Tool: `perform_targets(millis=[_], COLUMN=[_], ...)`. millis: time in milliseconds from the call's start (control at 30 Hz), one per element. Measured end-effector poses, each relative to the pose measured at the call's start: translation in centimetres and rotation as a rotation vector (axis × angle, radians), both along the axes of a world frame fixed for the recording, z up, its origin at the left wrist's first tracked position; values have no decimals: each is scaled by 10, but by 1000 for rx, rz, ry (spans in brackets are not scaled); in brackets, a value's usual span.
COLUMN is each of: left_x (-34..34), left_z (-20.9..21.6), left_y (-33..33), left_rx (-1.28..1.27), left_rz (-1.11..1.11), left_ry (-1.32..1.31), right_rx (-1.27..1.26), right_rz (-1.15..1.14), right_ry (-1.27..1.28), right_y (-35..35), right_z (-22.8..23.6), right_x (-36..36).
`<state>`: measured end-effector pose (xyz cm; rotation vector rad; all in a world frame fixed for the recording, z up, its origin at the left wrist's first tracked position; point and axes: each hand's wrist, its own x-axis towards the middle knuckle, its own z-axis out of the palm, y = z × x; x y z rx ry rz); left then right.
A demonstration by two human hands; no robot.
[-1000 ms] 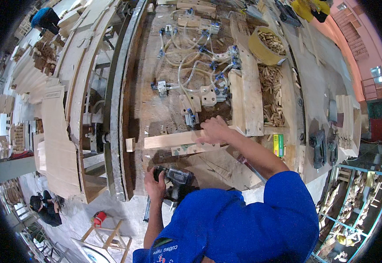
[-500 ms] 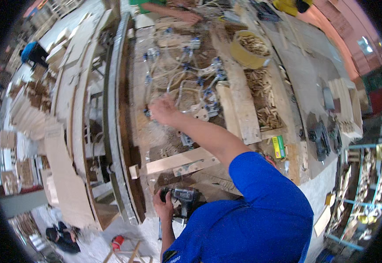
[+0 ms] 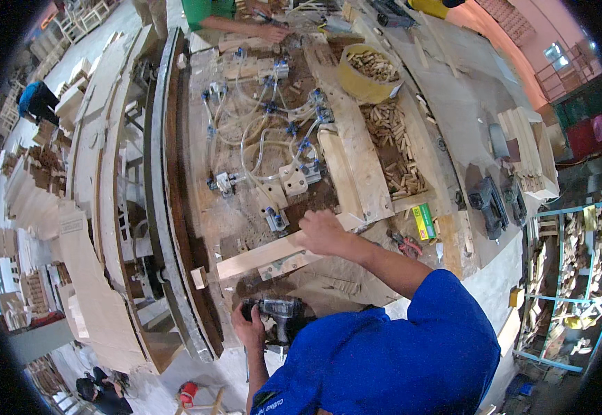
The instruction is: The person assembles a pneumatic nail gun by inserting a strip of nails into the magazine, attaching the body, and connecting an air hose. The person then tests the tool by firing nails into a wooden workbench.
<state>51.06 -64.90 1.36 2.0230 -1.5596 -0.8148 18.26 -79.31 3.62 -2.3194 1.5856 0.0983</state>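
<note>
Hands well apart, each at its own item. Left hand (image 3: 249, 327) wrapped around the left end of a dark power tool (image 3: 280, 308), drill-like in shape, held near the front edge of the bench (image 3: 207, 218), close to the person's body in a blue shirt (image 3: 391, 353). Right hand (image 3: 323, 232) over the right end of a pale wood strip (image 3: 256, 258), fingers bent; cannot tell whether they grip it or only rest on it. Strip lies slantwise on the near part of the bench, its left end in plain view, right end hidden under the hand. Alongside its near edge: a narrow plate (image 3: 283, 266) with dark spots. Just beyond the strip's left end, apart from it: a small wood block (image 3: 198, 278). Farther in: clear tubing (image 3: 245, 149) looped between blue-tipped fittings and blocks. To the right of the tubing, a wide plank (image 3: 357, 149) runs lengthwise; past it, a heap of short dowels (image 3: 389, 135) and a yellow tub (image 3: 370, 90) holding more. Nearer: a green-and-yellow box (image 3: 423, 221), with red-handled pliers (image 3: 406, 244) just beside it. At far right, black tools (image 3: 487, 207) near stacked boards (image 3: 528, 155). Top edge: a co-worker's hand (image 3: 272, 32), green sleeve (image 3: 207, 10).
</note>
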Motion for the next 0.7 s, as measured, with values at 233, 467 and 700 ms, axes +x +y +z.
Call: perform_targets(millis=[233, 467, 700], left_x=[3, 5, 14], left_z=[6, 3, -9], left_y=[-1, 4, 10], left_rx=[-8, -5, -22], left_rz=[-23, -43, -36], left_ry=[57, 41, 15], right_rx=[313, 299, 71], right_rz=[119, 217, 110], right_ry=[-77, -51, 121], right_y=[-23, -17, -53], right_z=[-6, 57, 221], right_x=[-7, 7, -83])
